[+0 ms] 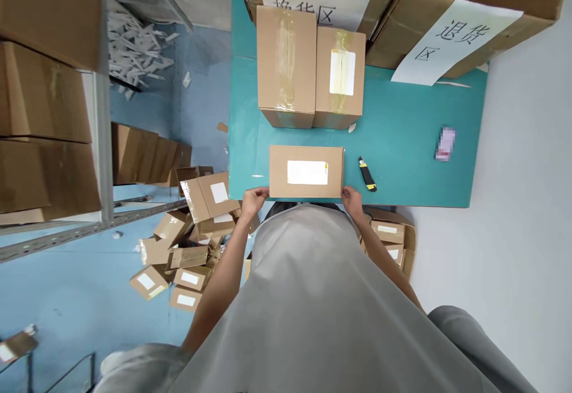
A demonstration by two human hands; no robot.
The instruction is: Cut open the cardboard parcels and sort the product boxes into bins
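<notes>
A small brown cardboard box [306, 171] with a white label on top lies at the near edge of the teal table [411, 161]. My left hand [254, 199] grips its near left corner, fingers curled on the edge. At the near right corner my right hand [352, 197] holds the box the same way. A yellow and black utility knife [367, 174] lies on the table just right of the box.
Two taller taped boxes [310, 68] stand behind the small one. Large open cartons with paper signs [447, 36] line the far edge. A small pink item [445, 143] lies at the right. Several labelled boxes [192, 244] are heaped on the blue floor left; metal shelving [102, 119] holds cartons.
</notes>
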